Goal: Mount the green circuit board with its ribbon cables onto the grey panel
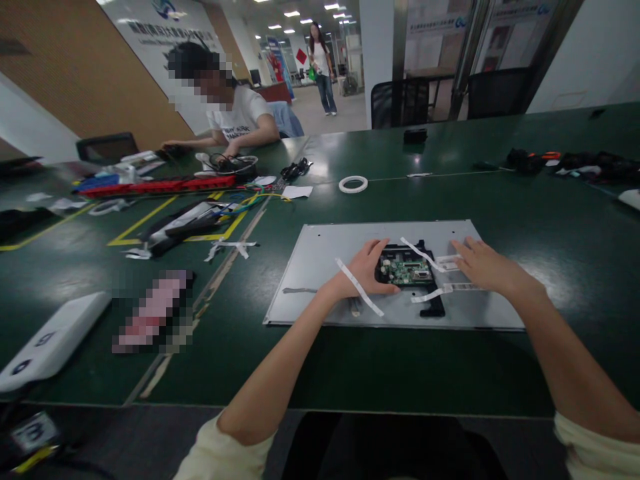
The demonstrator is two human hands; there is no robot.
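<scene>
A green circuit board (pixel 407 270) in a black frame lies on the back of a flat grey panel (pixel 310 260). My left hand (pixel 363 270) grips the frame's left side, fingers along the top edge and thumb at the bottom. A strip of white tape (pixel 360 287) crosses the back of this hand. Fingers spread, my right hand (pixel 483 263) rests flat on the panel to the right of the board, touching a white label (pixel 447 263). Two more tape strips, an upper one (pixel 420 252) and a lower one (pixel 431 295), reach toward the board. A black bracket (pixel 434 305) sits below it.
Beyond the panel is a white tape roll (pixel 353 185). A blurred pink phone-shaped item (pixel 153 312) and a white power bank (pixel 55 340) lie at left. Cables and a red strip (pixel 165 187) are farther back, near a seated person (pixel 245 113). Another person (pixel 321 67) stands behind.
</scene>
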